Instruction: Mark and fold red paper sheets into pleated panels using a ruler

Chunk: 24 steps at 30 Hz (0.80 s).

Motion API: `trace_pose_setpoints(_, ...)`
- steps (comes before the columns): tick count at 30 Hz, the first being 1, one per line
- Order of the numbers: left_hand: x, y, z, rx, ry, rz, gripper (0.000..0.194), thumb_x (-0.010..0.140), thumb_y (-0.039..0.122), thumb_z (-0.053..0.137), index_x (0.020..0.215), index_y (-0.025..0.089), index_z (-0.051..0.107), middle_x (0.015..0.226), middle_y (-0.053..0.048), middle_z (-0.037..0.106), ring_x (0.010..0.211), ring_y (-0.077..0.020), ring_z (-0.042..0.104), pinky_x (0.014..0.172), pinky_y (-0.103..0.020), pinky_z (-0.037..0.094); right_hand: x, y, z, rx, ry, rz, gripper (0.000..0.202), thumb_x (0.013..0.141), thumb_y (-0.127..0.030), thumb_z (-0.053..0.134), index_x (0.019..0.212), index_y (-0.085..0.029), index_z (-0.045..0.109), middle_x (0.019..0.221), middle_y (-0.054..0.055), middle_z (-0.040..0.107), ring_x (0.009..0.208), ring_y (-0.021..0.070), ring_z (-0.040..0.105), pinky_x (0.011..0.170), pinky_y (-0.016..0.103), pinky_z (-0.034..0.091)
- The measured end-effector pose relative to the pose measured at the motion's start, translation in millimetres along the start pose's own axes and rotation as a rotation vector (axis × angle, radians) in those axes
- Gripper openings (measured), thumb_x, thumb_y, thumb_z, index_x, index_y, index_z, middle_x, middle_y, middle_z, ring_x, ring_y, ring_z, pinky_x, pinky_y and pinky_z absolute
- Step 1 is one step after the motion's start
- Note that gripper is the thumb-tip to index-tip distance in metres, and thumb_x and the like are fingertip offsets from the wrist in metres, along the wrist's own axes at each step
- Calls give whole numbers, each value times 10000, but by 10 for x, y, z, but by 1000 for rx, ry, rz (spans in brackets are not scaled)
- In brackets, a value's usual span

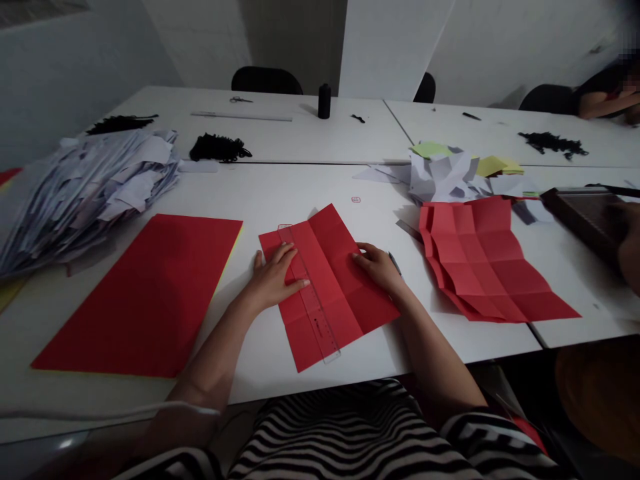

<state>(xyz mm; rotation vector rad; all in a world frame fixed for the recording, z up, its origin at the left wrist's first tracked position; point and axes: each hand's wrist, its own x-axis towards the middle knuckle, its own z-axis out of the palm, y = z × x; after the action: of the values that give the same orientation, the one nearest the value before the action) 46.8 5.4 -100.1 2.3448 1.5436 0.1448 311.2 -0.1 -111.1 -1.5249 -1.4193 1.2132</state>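
Observation:
A creased sheet of red paper (330,260) lies at an angle on the table in front of me, its right half lifted along a fold. Along its left part rests a clear plastic ruler (315,308). My left hand (276,279) is spread over the ruler and presses it on the paper. My right hand (377,267) grips the raised right edge of the sheet, thumb on top and the other fingers partly hidden beneath. Just past the right hand, a dark pen (395,263) lies partly hidden.
Left is a stack of red sheets (145,293), behind it a pile of paper strips (115,180). Folded red sheets (480,260) lie right, beside a paper cutter (590,217) with a person's hand (630,247). Black cords (217,147) and a black spool (325,101) stand farther back.

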Motion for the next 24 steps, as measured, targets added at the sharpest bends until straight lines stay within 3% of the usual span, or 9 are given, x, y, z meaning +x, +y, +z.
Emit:
trace_pose_setpoints(19,-48,-60,3,-11,-1,9,694,826,566,482,1402,238,276,1516,-86,226,1356,-298,256,1096,-559,-4,-34,2,37,99,-36,43,392,816,-429,538,1149,-228,582,972,51,699,815,205,674,653,287,532)
trace_pose_setpoints(24,-57,-69,6,-23,1,14,693,824,565,485,1401,243,276,1518,-74,223,1362,-290,249,1099,-553,-15,-62,-38,4,169,-58,10,403,837,-469,512,1141,-215,587,1077,63,672,928,211,650,767,310,525)
